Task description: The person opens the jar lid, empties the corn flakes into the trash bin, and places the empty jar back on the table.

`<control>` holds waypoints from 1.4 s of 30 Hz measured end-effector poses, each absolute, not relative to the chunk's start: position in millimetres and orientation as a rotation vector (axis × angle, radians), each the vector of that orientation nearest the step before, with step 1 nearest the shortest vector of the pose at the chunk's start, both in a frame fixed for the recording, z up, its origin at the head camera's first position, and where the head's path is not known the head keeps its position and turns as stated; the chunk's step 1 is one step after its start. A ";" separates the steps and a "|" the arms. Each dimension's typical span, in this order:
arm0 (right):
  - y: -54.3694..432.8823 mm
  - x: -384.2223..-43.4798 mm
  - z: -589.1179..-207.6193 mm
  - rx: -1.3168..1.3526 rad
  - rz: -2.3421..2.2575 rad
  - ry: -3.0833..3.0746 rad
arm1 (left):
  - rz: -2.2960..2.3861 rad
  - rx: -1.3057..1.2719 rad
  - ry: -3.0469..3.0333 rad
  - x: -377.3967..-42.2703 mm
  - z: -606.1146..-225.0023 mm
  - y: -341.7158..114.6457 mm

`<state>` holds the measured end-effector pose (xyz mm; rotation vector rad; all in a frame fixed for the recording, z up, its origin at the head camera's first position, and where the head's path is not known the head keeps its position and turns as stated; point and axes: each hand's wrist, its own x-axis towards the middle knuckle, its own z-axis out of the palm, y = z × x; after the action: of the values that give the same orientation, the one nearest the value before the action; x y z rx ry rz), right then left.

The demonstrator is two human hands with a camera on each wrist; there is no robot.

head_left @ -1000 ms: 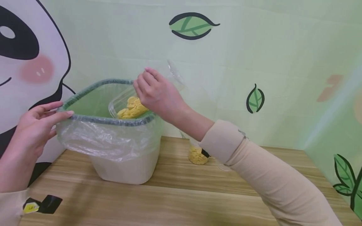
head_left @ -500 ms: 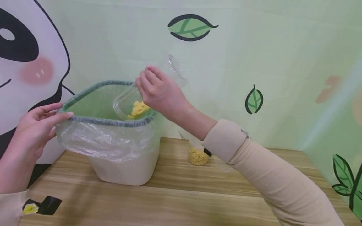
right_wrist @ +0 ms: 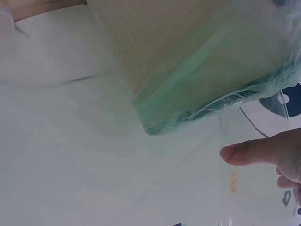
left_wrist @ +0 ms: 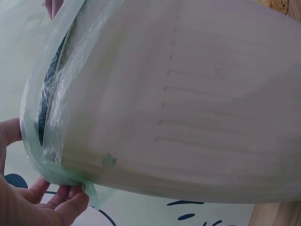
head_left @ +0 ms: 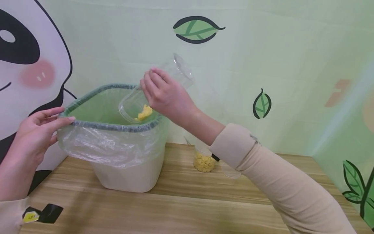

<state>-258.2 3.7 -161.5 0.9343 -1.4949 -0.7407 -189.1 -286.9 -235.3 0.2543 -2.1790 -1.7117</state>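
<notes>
The right hand (head_left: 165, 97) grips a tilted clear jar (head_left: 131, 102), covering its middle; the mouth is at the opening of the bin (head_left: 128, 177). The left hand (head_left: 39, 133) pinches the rim (head_left: 117, 126). A sleeve (head_left: 233, 144) partly hides another jar (head_left: 203, 162).

Bench (head_left: 187, 214), wood-grain top, light brown with streaks running left to right. Left: one white bin (head_left: 128, 178), standing, plastic liner (head_left: 111, 146) folded over its rim. Farther right, apart: one clear jar (head_left: 201, 149), upright, yellow pieces (head_left: 203, 163) inside. Just right of it: one clear round disc (head_left: 230, 173), flat, partly hidden.
</notes>
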 end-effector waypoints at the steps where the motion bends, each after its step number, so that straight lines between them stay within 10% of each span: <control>1: 3.8 -258.5 -161.7 0.933 -0.733 -1.494 | -1.700 0.259 -2.189 -189.6 -235.7 -287.3; 42: 7.7 -263.9 -164.0 0.907 -0.584 -1.485 | -1.705 0.273 -2.192 -192.0 -237.3 -294.7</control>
<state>-263.9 7.7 -164.0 0.9074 -1.4847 -0.5842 -192.0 -294.7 -237.3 0.2734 -2.1921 -1.7054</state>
